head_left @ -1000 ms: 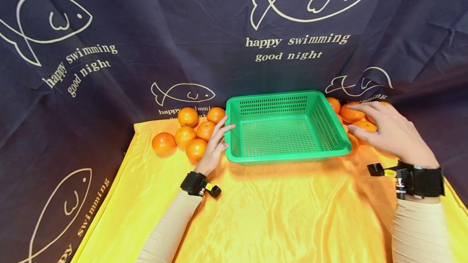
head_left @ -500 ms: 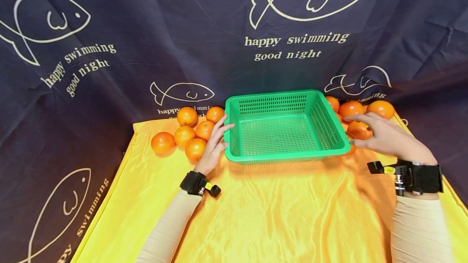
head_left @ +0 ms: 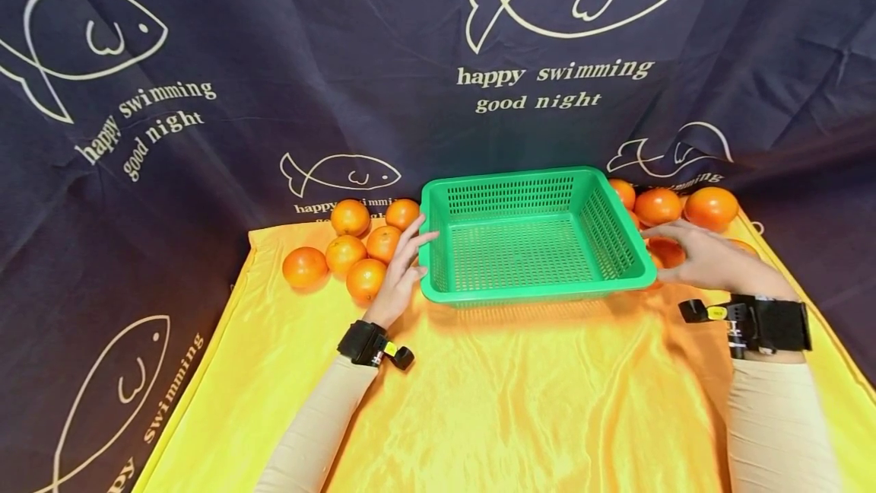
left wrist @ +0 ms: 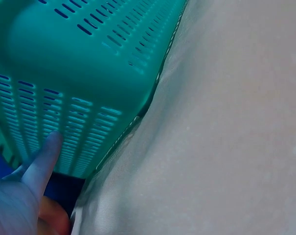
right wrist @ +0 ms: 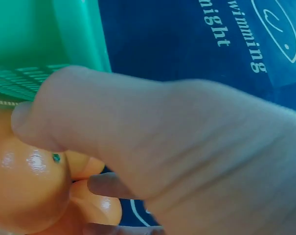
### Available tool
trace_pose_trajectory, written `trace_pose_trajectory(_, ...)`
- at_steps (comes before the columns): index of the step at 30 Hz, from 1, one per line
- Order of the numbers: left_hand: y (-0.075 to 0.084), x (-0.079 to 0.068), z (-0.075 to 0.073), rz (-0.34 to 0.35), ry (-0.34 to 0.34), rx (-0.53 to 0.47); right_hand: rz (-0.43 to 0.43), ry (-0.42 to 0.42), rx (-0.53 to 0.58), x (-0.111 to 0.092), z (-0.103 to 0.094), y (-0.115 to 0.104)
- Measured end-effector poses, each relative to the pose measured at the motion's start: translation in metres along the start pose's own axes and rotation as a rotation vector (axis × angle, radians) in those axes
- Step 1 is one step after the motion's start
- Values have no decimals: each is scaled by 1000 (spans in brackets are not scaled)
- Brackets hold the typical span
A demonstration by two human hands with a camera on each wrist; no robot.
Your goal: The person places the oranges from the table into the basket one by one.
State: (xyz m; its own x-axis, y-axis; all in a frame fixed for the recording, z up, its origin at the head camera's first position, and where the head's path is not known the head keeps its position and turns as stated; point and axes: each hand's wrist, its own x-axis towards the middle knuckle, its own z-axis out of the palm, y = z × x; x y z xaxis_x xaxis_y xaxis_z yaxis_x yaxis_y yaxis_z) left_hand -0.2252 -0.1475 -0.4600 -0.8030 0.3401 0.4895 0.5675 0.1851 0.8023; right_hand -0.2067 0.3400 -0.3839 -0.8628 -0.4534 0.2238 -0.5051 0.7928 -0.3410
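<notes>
In the head view, my left hand [head_left: 402,272] rests against the left end of a green plastic basket [head_left: 541,297], fingers straight, with fingertips at its rim. The left wrist view shows one finger [left wrist: 49,147] extended along the slotted wall. My right hand [head_left: 708,256] reaches in from the right over the oranges beside the basket's right end. One orange [head_left: 665,251] shows between its thumb and fingers. In the right wrist view, the thumb [right wrist: 28,122] overlaps the top of a near orange [right wrist: 30,183], while two fingertips stand apart from it.
Several oranges [head_left: 345,256] lie left of the basket. More oranges, such as one large orange [head_left: 712,208], sit behind my right hand. A yellow cloth [head_left: 520,402] covers the table. A dark fish-print curtain [head_left: 383,82] rises behind and at the sides.
My right hand has moved left and lower, toward the basket's right end, uncovering oranges behind it. The left hand and basket stay in place.
</notes>
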Motion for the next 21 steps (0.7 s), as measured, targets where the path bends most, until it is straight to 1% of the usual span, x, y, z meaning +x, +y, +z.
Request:
trace_pose_trajectory(1,-2,0,0,-1,2,3,-31,-1,5,1,1,1)
trace_pose_trajectory(4,-7,-1,0,5,2,-2,-75,-24,0,4,6,3)
trace_pose_trajectory(6,-8,0,0,-3,-6,-10,-50,-75,14,4,8,4)
trace_pose_trajectory(9,8,0,-1,-17,-15,-14,26,-144,29,4,10,6)
trace_pose_trajectory(11,19,0,-1,-24,-18,-15,75,-164,44,4,12,6)
trace_pose_trajectory(13,29,0,-2,-18,-16,-18,86,-174,54,5,14,7)
trace_pose_trajectory(18,29,0,-1,-11,-13,-19,109,-182,71,8,18,4)
trace_pose_trajectory(21,29,0,-1,-10,-12,-16,102,-185,73,10,20,4)
